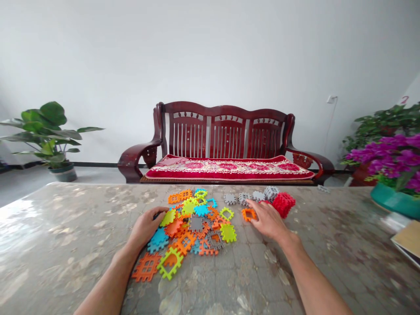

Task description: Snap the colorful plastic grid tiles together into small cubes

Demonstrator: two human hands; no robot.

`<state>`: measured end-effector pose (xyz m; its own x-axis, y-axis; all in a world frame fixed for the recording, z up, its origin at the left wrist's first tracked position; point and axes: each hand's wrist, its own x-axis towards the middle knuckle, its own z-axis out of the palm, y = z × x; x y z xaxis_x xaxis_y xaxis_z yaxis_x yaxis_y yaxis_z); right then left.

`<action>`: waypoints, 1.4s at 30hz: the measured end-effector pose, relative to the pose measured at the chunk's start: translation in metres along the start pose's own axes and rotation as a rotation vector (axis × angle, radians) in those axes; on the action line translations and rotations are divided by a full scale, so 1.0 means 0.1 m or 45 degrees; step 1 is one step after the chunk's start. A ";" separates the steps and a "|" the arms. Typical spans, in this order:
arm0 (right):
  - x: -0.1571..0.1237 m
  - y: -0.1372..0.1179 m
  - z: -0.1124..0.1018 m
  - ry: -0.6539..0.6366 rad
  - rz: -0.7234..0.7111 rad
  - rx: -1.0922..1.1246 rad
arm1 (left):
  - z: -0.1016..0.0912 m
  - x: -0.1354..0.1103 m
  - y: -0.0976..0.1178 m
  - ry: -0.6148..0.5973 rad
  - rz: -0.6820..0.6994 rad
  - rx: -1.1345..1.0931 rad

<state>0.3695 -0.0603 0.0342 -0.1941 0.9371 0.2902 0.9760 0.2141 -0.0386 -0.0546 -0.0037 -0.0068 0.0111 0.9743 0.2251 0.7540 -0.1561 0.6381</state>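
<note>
On the table [203, 288], the left hand [149, 224] curls loosely at a lime tile [168, 217]; a grip cannot be confirmed. Next comes the pile of toothed tiles [196, 223]. An orange tile [244, 215] lies just beside the right hand [269, 219], spread open, apparently holding nothing. Red cube [285, 204] stands beyond. Advisable: pinch single tiles by opposite edges, preventing snagged teeth.

Before you, notched orange, blue, lime and grey tiles [196, 223] overlap in a loose heap; 1 orange frame tile [244, 215] lies flat, apart to its right.
</note>
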 end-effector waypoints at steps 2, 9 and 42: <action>-0.01 -0.02 -0.01 -0.018 0.023 -0.040 | 0.00 0.00 0.00 -0.003 -0.002 -0.009; -0.02 -0.04 -0.01 -0.033 0.040 0.015 | 0.00 0.01 0.00 -0.013 -0.018 -0.021; -0.17 -0.99 0.58 0.347 -0.139 0.489 | 0.02 0.07 -0.08 0.197 -0.185 -0.346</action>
<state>0.2704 -0.0818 -0.0220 -0.2102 0.8079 0.5506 0.8345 0.4417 -0.3295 -0.0595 0.0048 -0.0120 -0.1987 0.9566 0.2134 0.5374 -0.0757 0.8399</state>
